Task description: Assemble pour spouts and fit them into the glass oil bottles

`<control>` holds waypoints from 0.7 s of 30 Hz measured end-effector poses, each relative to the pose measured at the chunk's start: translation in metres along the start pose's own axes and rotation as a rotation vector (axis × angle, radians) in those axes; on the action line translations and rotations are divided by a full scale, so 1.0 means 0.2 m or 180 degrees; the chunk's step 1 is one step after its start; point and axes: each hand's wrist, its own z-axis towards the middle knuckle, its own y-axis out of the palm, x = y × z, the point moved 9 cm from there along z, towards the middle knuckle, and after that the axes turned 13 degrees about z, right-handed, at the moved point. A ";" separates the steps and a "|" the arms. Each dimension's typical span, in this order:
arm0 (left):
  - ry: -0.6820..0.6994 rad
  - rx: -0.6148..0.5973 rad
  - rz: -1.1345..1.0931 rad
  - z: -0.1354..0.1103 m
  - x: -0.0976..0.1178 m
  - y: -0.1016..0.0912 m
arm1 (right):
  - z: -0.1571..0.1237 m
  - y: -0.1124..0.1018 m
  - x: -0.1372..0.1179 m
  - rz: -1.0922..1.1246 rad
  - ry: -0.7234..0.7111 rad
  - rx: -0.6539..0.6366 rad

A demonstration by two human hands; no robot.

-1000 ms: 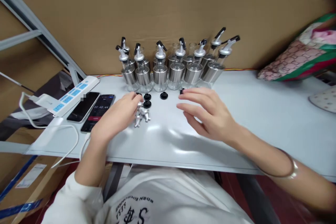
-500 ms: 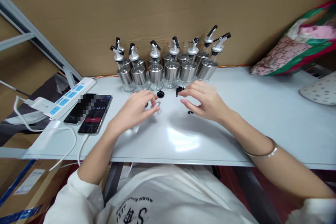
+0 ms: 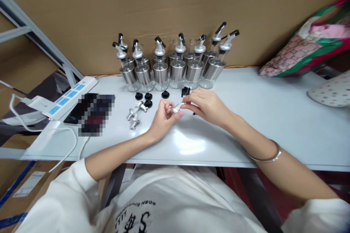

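Left hand (image 3: 164, 121) curled round silver spout (image 3: 177, 108), near side of bottles (image 3: 160, 74); right hand (image 3: 209, 106) pinched at its right end, any smaller part hidden. Fitting step, seemingly; next move calls for steady lining-up.

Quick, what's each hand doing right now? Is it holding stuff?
Left hand: closed, holding a silver spout.
Right hand: closed on the spout's narrow end; can't tell if it holds anything else.
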 end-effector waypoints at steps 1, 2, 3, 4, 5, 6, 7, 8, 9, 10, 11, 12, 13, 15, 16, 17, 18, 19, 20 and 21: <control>0.0133 -0.0089 0.0054 0.01 0.01 0.00 | 0.00 0.00 0.00 0.0067 0.0004 0.0009; 0.0343 -0.0220 0.0194 0.01 0.03 0.01 | 0.00 0.00 0.00 0.0145 0.0013 0.0009; 0.0598 -0.0391 0.0397 0.01 0.05 0.03 | 0.00 0.00 0.01 0.0224 0.0037 -0.0005; 0.0867 -0.0593 0.0644 0.01 0.07 0.05 | 0.00 0.00 0.01 0.0298 0.0071 -0.0027; 0.1110 -0.0796 0.0911 0.00 0.09 0.07 | 0.00 0.01 0.01 0.0370 0.0118 -0.0066; 0.1286 -0.0948 0.1161 -0.01 0.11 0.09 | 0.00 0.01 0.02 0.0447 0.0182 -0.0123; 0.1393 -0.1055 0.1384 -0.02 0.11 0.10 | 0.00 0.02 0.03 0.0531 0.0264 -0.0195; 0.1445 -0.1113 0.1568 -0.02 0.11 0.10 | 0.00 0.03 0.04 0.0621 0.0366 -0.0282; 0.1457 -0.1132 0.1716 -0.02 0.12 0.10 | 0.00 0.03 0.06 0.0711 0.0484 -0.0371; 0.1455 -0.1137 0.1848 -0.02 0.12 0.10 | -0.01 0.03 0.09 0.0794 0.0616 -0.0458; 0.1455 -0.1128 0.1973 -0.02 0.12 0.10 | -0.01 0.02 0.12 0.0862 0.0759 -0.0541; 0.1448 -0.1133 0.2102 -0.02 0.13 0.11 | -0.03 0.02 0.15 0.0912 0.0898 -0.0628; 0.1443 -0.1150 0.2230 -0.02 0.13 0.11 | -0.04 0.01 0.19 0.0938 0.1030 -0.0725; 0.1434 -0.1219 0.2421 -0.02 0.13 0.13 | -0.08 0.01 0.24 0.0918 0.1230 -0.0929; 0.1432 -0.1253 0.2459 -0.02 0.13 0.13 | -0.09 0.01 0.26 0.0885 0.1280 -0.1028; 0.1419 -0.1277 0.2465 -0.02 0.13 0.14 | -0.11 0.02 0.27 0.0848 0.1296 -0.1117; 0.1403 -0.1287 0.2454 -0.02 0.13 0.14 | -0.12 0.04 0.28 0.0807 0.1285 -0.1192; 0.1388 -0.1286 0.2439 -0.02 0.13 0.14 | -0.13 0.05 0.28 0.0763 0.1257 -0.1261; 0.1370 -0.1279 0.2430 -0.02 0.13 0.13 | -0.14 0.07 0.27 0.0712 0.1219 -0.1324; 0.1359 -0.1280 0.2425 -0.02 0.13 0.13 | -0.15 0.10 0.27 0.0652 0.1181 -0.1376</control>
